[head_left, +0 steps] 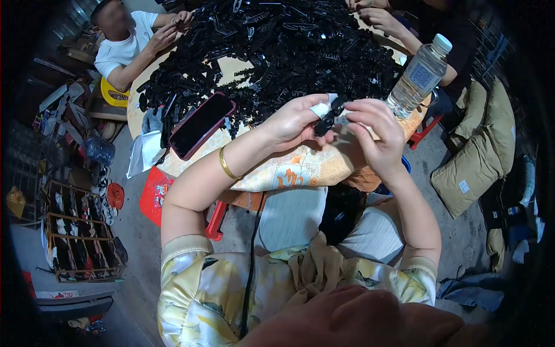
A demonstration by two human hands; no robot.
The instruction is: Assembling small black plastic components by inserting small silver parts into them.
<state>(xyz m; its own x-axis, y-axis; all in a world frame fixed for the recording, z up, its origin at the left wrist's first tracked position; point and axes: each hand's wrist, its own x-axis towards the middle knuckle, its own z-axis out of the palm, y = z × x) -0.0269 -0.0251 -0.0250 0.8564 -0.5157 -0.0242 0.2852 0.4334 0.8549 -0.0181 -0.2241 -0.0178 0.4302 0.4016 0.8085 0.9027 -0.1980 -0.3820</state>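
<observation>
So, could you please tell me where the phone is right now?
In the head view, the phone lies on the table, left of the left hand, at the edge of the black parts pile.

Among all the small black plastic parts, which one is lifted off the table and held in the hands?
The black part pinched between the left hand and right hand, above the table's near edge. The others lie in the heap behind.

Seemingly matt black plastic clips (277, 46), glossy phone (202, 124), clear plastic bottle (419, 75).

phone (200, 124) left of hands, bottle (420, 75) right
</observation>
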